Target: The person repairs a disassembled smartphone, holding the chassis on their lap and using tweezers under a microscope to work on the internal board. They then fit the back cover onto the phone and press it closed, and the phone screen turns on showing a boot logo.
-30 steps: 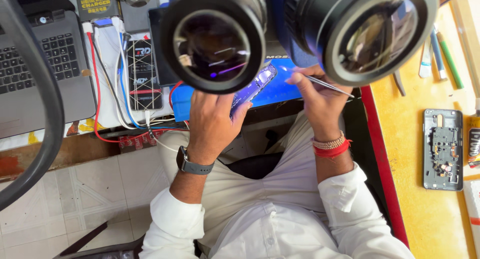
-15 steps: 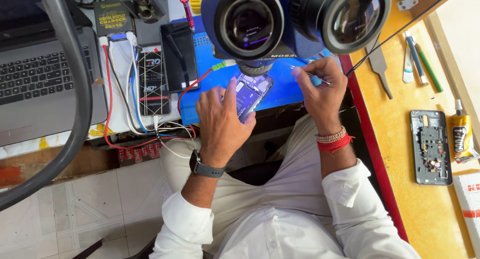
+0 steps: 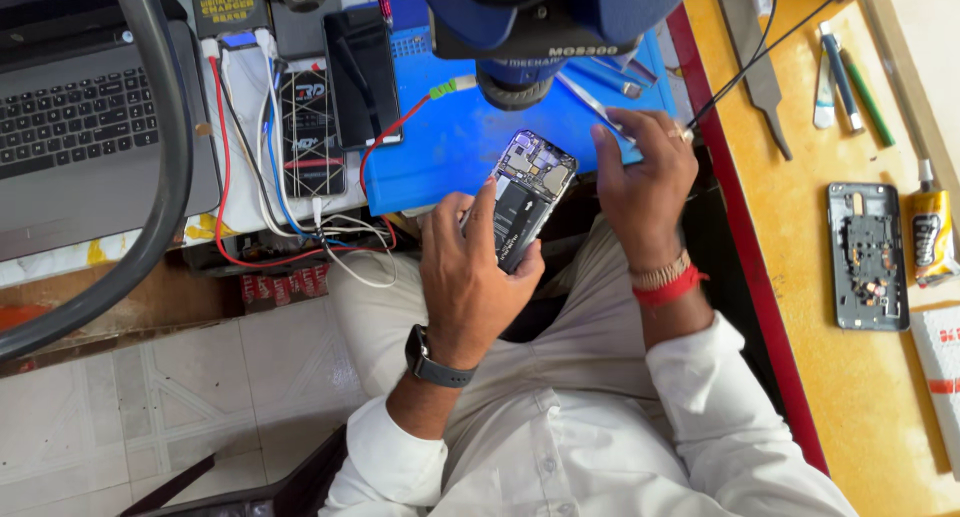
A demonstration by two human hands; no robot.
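The left hand [image 3: 470,267] holds an opened phone [image 3: 525,195] with its back cover off, circuit board showing; its fingers [image 3: 482,209] curl around the phone's left edge, the thumb on the right edge, so the phone sits tilted just off the near edge of the blue mat [image 3: 450,142], below the microscope [image 3: 540,27]. The right hand [image 3: 645,182] is just right of the phone, its fingers [image 3: 612,142] pinching thin tweezers [image 3: 592,102] that slant far-left over the mat and do not touch the phone. A watch is on the left wrist and a red band on the right. On the yellow worktop [image 3: 800,307] to the right lie a phone frame [image 3: 868,257], a glue tube [image 3: 930,232] and some hand tools. To the left are a laptop [image 3: 80,127], a dark phone [image 3: 362,77] and red and white cables [image 3: 270,192].
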